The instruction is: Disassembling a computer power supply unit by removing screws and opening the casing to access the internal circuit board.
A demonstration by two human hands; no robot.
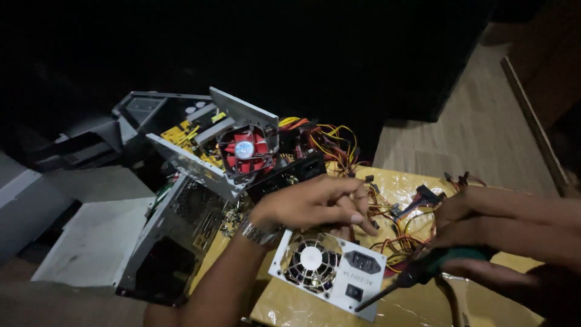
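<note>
Right hand (502,227) comes in closest, fingers curled tight around a green-handled screwdriver with a dark metal shaft (417,275), its tip angled down toward the grey metal power supply box with the round fan grille (327,269). That box lies on the yellow plastic-wrapped surface (417,306), just under the left hand (315,203). Left hand hovers over the box's far edge, fingers bent and pinching down among the tangle of orange, yellow and red cables (405,236) right of the box. Beyond the box sits a second opened grey supply with a red fan (245,148), and left of it leans a grey perforated computer case (175,242).
</note>
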